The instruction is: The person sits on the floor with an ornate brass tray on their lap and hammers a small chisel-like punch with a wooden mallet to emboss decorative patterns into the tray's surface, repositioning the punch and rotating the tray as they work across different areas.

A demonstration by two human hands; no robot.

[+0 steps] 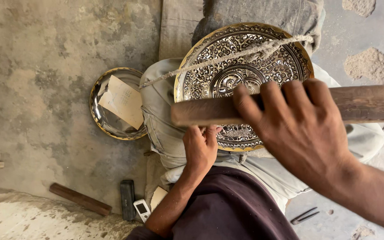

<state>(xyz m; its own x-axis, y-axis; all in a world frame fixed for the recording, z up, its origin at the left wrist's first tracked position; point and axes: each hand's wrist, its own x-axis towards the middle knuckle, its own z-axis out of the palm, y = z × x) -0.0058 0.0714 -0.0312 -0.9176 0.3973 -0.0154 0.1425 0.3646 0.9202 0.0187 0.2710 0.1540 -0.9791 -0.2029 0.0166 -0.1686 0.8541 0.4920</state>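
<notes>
A round engraved brass plate (245,58) with dark floral patterns lies on my cloth-covered knees, a frayed rope (227,58) stretched across its upper part. My right hand (298,129) is shut on a long wooden stick (201,112) held level over the plate's lower half. My left hand (201,146) rests at the plate's near rim, fingers curled against it; whatever lies under the fingers is hidden by the stick.
A plain shiny metal plate (107,126) with a paper sheet (123,100) on it lies on the concrete floor to the left. A wooden bar (80,199), a dark block (127,200) and a small phone (142,209) lie nearer. Pliers (304,215) and sand heaps (369,64) are at right.
</notes>
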